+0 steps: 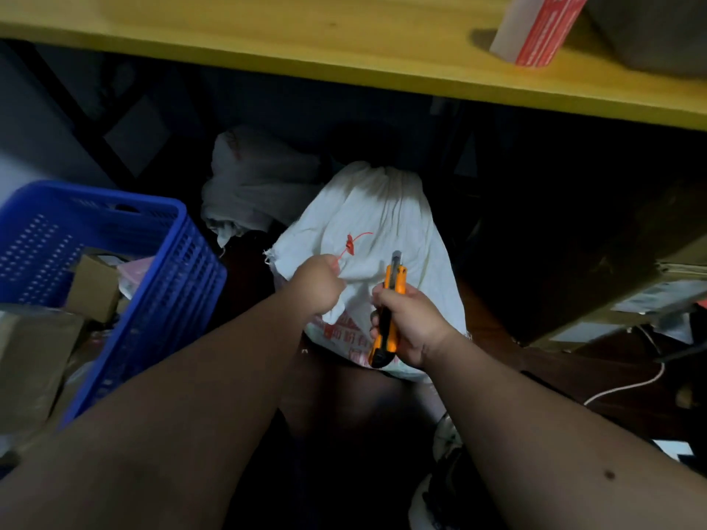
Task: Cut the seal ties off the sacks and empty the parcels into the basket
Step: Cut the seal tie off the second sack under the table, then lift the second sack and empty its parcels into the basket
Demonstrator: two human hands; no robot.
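Head view: my left hand [319, 285] pinches the thin red plastic seal tie [350, 243] against the white woven sack [367, 239], which lies under the yellow wooden shelf [344, 51], just right of the blue perforated plastic basket [180, 262]; cardboard parcels [93, 285] already sit in that basket. My right hand [411, 323] grips the orange-and-black utility knife [390, 311], blade up, just right of the tie, not touching it. Judgement: pull the tie taut off the cloth, slip the blade under the loop, cut away from the pinching fingers.
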